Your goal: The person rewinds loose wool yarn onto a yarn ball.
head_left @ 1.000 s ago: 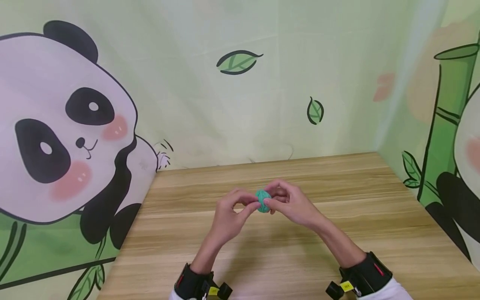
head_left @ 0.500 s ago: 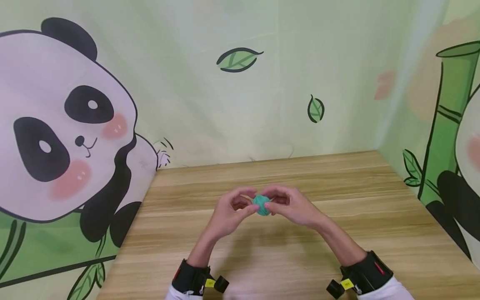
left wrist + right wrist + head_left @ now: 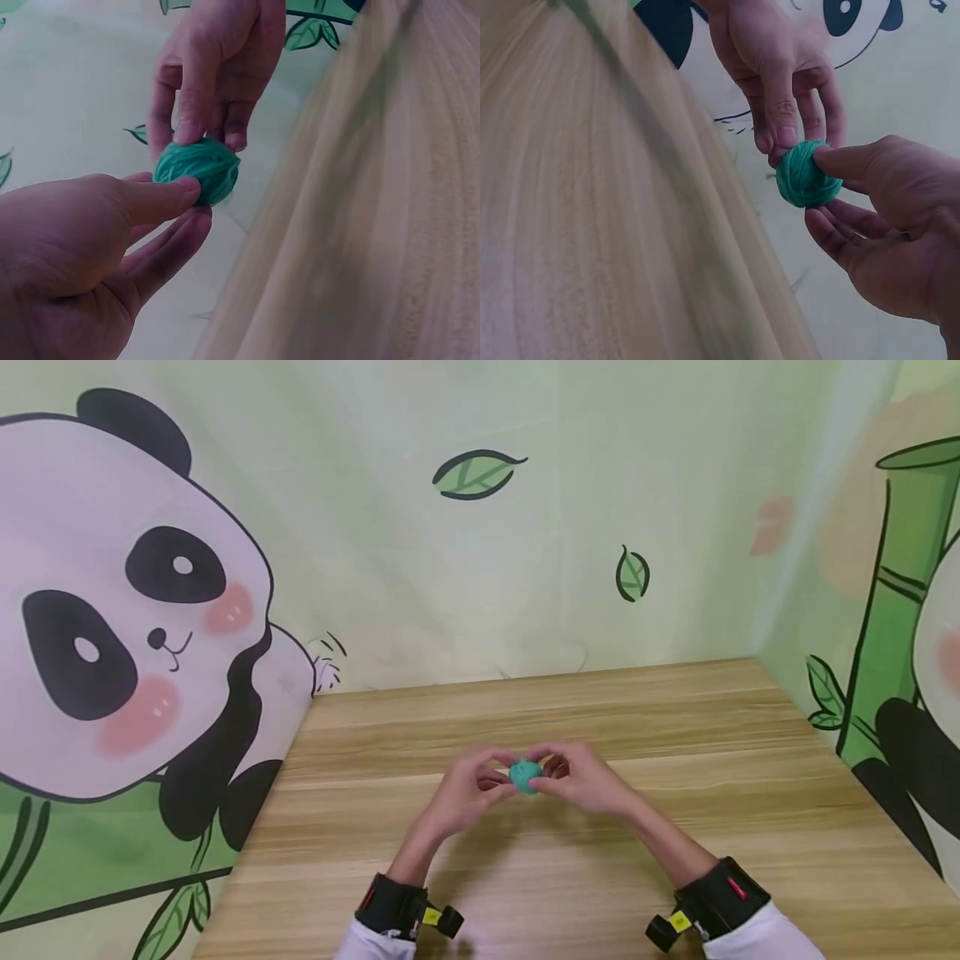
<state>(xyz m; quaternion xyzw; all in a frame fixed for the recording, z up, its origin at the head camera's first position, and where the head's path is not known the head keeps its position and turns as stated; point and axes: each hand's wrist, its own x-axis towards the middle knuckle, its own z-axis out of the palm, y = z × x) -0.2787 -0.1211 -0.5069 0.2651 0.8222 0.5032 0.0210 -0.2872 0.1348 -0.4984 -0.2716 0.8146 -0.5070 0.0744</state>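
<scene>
A small teal ball of yarn (image 3: pixel 526 775) is held up above the wooden table, between the fingertips of both hands. From the left, my left hand (image 3: pixel 463 793) pinches it with thumb and fingers. My right hand (image 3: pixel 581 779) grips the opposite side the same way. In the left wrist view the wound strands of the yarn ball (image 3: pixel 199 171) show, with the left thumb laid on its near side. The right wrist view has the right thumb on top of the ball (image 3: pixel 804 178) and fingers beneath, while the left thumb tip meets its upper edge.
The wood-grain table (image 3: pixel 360 743) spreads under both hands. Behind it hangs a pale green backdrop (image 3: pixel 555 527) printed with pandas, leaves and bamboo. Black straps with small cameras are on both wrists, such as the left strap (image 3: pixel 392 906).
The yarn ball has been turned between the fingers and shows a different side. Both hands sit slightly lower in the head view, and the fingers have shifted their hold.
</scene>
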